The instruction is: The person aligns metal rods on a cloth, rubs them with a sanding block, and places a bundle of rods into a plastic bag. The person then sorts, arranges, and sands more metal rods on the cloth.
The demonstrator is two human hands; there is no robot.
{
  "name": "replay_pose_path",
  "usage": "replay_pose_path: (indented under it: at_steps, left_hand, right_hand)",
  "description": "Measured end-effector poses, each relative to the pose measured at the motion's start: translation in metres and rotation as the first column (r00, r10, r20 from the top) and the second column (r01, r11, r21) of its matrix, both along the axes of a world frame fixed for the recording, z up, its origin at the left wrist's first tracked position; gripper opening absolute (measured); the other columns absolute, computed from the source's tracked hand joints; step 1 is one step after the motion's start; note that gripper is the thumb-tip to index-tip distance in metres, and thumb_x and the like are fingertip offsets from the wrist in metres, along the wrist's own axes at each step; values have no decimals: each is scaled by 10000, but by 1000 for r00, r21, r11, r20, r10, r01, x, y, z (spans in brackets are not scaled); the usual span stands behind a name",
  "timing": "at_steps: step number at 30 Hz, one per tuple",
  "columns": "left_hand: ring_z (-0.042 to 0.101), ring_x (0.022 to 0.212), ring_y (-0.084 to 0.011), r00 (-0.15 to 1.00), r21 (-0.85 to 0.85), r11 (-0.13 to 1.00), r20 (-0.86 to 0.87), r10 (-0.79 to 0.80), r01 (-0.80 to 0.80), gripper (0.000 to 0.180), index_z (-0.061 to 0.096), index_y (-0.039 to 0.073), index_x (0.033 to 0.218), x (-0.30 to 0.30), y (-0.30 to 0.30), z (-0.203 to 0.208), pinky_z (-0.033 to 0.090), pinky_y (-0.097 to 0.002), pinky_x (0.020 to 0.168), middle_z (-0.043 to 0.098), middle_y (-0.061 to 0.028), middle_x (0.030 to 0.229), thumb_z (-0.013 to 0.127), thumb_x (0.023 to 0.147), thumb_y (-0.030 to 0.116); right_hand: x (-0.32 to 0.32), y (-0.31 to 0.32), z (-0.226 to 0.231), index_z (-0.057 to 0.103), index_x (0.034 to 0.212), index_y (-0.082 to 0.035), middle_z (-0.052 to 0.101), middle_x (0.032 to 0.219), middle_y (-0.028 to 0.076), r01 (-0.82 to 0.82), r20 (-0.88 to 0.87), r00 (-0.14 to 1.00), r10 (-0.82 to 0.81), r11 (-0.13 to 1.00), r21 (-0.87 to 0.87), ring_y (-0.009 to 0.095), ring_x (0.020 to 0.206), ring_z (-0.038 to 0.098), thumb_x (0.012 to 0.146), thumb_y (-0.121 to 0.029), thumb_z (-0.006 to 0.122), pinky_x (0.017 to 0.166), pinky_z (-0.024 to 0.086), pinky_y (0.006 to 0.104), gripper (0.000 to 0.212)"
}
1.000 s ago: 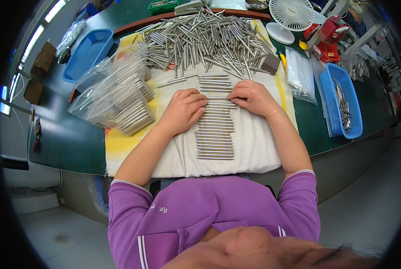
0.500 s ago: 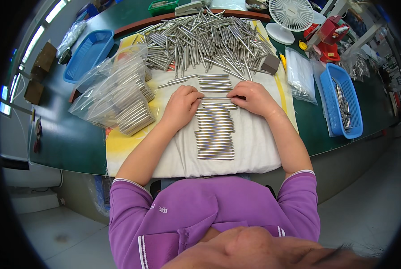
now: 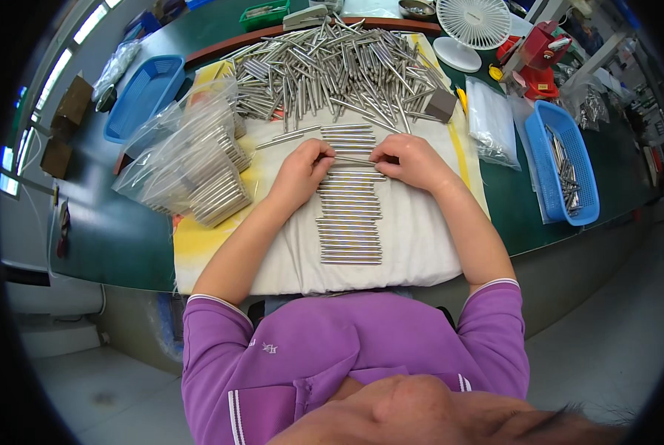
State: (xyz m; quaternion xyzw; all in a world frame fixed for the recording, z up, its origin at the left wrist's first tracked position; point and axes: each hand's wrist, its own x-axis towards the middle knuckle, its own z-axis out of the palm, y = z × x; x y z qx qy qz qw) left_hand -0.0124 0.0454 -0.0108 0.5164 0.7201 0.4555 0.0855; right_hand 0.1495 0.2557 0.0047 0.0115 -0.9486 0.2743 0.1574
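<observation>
Between my two hands is a slim metal rod (image 3: 354, 161), each end pinched in the fingertips. My left hand (image 3: 304, 169) has its thumb and fingers closed on the left end. At the other end, my right hand (image 3: 408, 163) pinches it the same way. The rod lies slightly tilted, left end farther away. Below it, a column of similar metal rods (image 3: 350, 215) lies side by side on a white cloth (image 3: 421, 245). A shorter group of rods (image 3: 349, 139) lies just beyond my hands. My fingers hide the rod's tips.
A large heap of loose rods (image 3: 332, 74) covers the cloth's far side, with a brown block (image 3: 441, 105) at its right. Plastic bags of rods (image 3: 206, 167) sit left. Blue baskets (image 3: 143, 100) stand left and right. A white fan (image 3: 471, 26) and a stack of clear bags (image 3: 491, 122) are farther right.
The rod in my fingertips has gone from nearly level to slightly tilted. Both hands stay in almost the same place, and the whole view has shifted a little.
</observation>
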Motion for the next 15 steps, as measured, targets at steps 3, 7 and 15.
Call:
replay_pose_path:
  at_steps: [3,7,15]
  left_hand:
    - [646,868,-223,996,52,998,84,15,-20,156,644,25,1043,6,0,-4,522,-315,775,633,-107,936,674,890,22]
    - [643,850,-191,998,44,999,67,-11,8,167,656,21,1051,7,-3,-7,524,-296,757,631,-93,945,683,886,23]
    - [561,694,-93,946,-10,998,320,55,-54,123,659,3,959,5,-1,-14,482,-245,646,624,-27,830,711,906,101]
  right_hand:
    - [0,0,-1,720,932,-88,684,903,57,2,18,1000,-2,1000,-10,258,888,651,802,-130,735,790,525,375,137]
    - [1,-1,-1,717,925,-87,677,906,55,-3,22,1000,3,1000,-2,258,896,644,811,-133,715,792,521,376,123]
    - [0,-1,-3,716,911,-85,671,897,54,-3,-7,1000,4,1000,24,259,907,637,812,-130,701,805,520,380,110]
